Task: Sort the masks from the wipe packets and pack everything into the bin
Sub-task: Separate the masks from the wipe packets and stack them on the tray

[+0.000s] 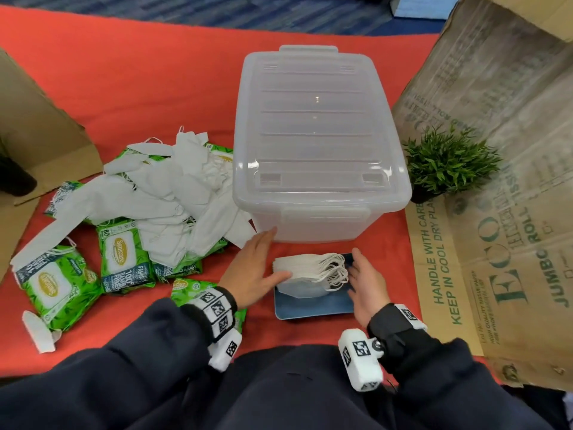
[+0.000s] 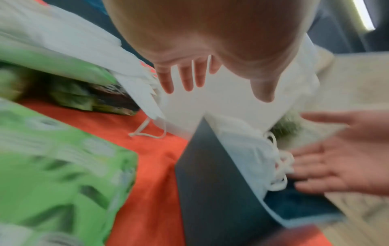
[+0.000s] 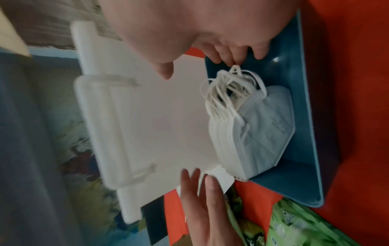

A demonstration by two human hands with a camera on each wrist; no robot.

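Note:
A neat stack of white masks (image 1: 307, 271) (image 3: 256, 131) lies on a small blue tray (image 1: 313, 310) (image 3: 303, 116) in front of the clear lidded bin (image 1: 316, 144). My left hand (image 1: 257, 268) (image 2: 210, 79) is flat with straight fingers, its thumb touching the stack's left end. At the stack's right end my right hand (image 1: 362, 274) (image 3: 235, 56) has relaxed fingers by the ear loops (image 3: 229, 86). A loose pile of white masks (image 1: 173, 193) covers several green wipe packets (image 1: 124, 256) on the left.
The bin's lid is shut. A small potted plant (image 1: 446, 162) stands right of the bin, against a big cardboard box (image 1: 502, 169). Another cardboard box (image 1: 34, 131) sits at the far left. One wipe packet (image 1: 192, 290) lies under my left wrist on the red cloth (image 1: 148, 88).

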